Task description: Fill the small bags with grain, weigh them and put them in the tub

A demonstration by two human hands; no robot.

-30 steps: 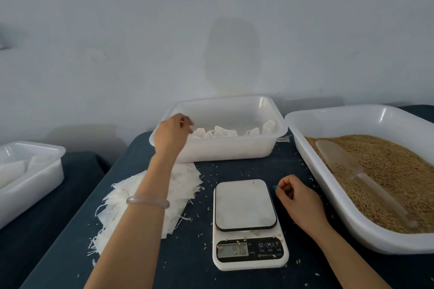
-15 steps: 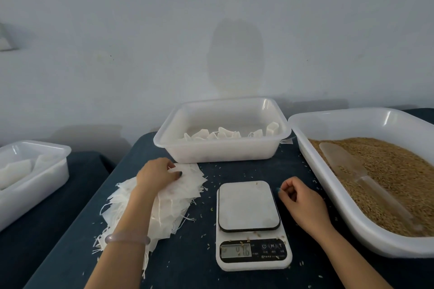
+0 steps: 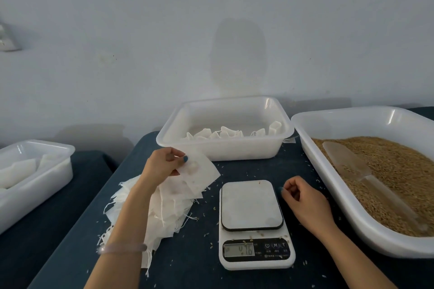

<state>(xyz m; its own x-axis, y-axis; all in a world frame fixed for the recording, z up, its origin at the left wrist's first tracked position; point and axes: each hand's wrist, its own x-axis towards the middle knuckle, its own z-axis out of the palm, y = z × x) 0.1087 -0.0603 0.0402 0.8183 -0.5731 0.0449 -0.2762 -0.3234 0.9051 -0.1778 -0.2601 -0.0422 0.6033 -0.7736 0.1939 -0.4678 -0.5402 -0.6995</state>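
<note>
One small bag [image 3: 199, 171] is grasped by the left hand [image 3: 162, 164]; the right hand [image 3: 303, 202] is clenched empty.

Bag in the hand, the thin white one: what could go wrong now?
1. The left hand pinches the small bag by one edge only, just above the pile of bags. A second thin bag might cling to it and come along, or it might slip.
2. Stray grains lie on the scale, near its plate and display. They could make the next weighing a little wrong unless they are brushed off.
</note>
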